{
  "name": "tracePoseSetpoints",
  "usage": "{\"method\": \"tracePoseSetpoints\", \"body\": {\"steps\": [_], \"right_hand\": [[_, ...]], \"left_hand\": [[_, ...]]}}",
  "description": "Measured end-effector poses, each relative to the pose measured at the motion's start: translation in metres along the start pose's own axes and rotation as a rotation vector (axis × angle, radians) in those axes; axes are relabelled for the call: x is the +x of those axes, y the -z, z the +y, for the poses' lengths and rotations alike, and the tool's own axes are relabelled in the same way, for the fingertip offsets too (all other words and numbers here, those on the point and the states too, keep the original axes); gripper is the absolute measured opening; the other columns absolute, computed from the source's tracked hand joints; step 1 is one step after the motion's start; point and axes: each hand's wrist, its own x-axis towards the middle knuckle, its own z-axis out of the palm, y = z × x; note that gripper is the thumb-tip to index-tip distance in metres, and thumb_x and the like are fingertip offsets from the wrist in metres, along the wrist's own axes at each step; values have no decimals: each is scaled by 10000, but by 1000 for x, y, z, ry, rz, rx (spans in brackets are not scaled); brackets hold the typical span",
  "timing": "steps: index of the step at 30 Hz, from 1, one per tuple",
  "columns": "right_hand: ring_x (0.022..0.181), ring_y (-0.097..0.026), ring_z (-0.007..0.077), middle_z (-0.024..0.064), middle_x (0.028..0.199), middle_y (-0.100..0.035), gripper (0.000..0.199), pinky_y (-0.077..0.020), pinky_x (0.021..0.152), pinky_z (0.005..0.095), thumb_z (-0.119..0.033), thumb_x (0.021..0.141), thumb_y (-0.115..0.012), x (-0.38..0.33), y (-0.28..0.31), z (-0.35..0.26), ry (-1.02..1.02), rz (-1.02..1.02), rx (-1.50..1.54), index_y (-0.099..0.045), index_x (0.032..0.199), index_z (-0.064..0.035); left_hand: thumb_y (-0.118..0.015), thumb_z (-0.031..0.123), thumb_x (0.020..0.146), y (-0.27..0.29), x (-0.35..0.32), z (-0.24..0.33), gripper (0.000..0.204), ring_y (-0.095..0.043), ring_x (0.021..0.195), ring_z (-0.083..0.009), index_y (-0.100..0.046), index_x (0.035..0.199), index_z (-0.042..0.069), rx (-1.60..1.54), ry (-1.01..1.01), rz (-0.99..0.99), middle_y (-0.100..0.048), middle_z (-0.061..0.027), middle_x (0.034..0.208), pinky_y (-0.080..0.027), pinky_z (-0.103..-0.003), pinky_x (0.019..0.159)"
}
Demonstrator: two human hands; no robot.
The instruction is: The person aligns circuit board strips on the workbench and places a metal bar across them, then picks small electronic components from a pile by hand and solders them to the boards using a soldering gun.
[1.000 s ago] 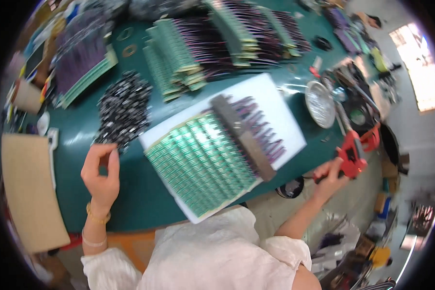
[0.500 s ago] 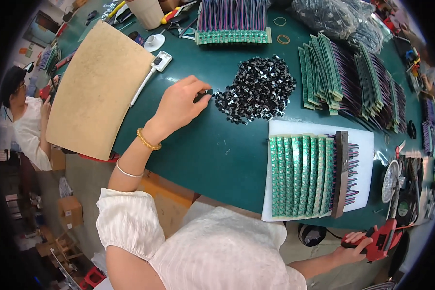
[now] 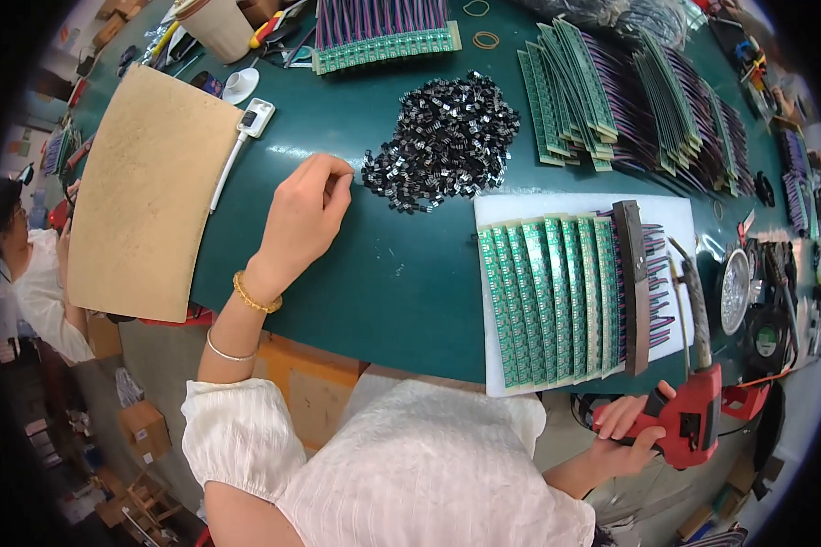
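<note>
My left hand is just left of a heap of small black connectors with metal pins. Its thumb and fingertips are pinched together; whatever is between them is hidden. My right hand grips a red soldering gun at the lower right, its long tip pointing up beside the wires. Left of that tip lies a row of green circuit board strips on a white foam pad. A dark brown bar lies across their wired end, with purple and dark wires sticking out to the right.
More wired circuit boards lie at the back, and stacks of them at the back right. A tan board and a white cable are on the left. A metal dish stands at right. Another person is at far left.
My right hand has brought the soldering gun leftward, closer to the foam pad. My left hand has shifted slightly; the dark thing visible earlier between its fingers no longer shows. The whole view has shifted.
</note>
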Motion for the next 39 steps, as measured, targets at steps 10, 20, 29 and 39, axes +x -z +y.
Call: {"method": "tracePoseSetpoints", "body": {"steps": [10,20,29,39], "right_hand": [[401,-432,141,22,506,-426,686,-384,417,294,-443,890,-605,-9,-33,2,-135,-87,55,-350,1276,64],[432,-447,130,9,506,-449,726,-358,445,281,-454,842,-678,-17,-39,4,-260,-37,56,-374,1269,48],[392,-416,124,9,516,-411,629,-370,391,275,-387,914,-597,-18,-39,10,-175,-82,65,-360,1263,80],[385,-407,129,17,519,-410,603,-370,395,276,-357,926,-586,-19,-40,7,-163,-64,64,-352,1260,88]], "left_hand": [[-613,-23,813,-13,-13,19,101,-570,579,-171,-598,912,-15,-64,15,-23,-596,-101,812,-479,-282,540],[-585,-36,836,-21,-27,33,113,-584,718,-288,-610,943,-8,15,-173,-74,-565,-123,880,-487,-358,643],[-623,-43,815,-10,-26,31,63,-562,636,-200,-623,870,-12,-84,-115,-179,-573,-95,801,-457,-295,567],[-642,-4,796,-16,-30,37,85,-564,741,-268,-624,865,41,-46,-94,-159,-567,-76,816,-465,-361,667]]}}
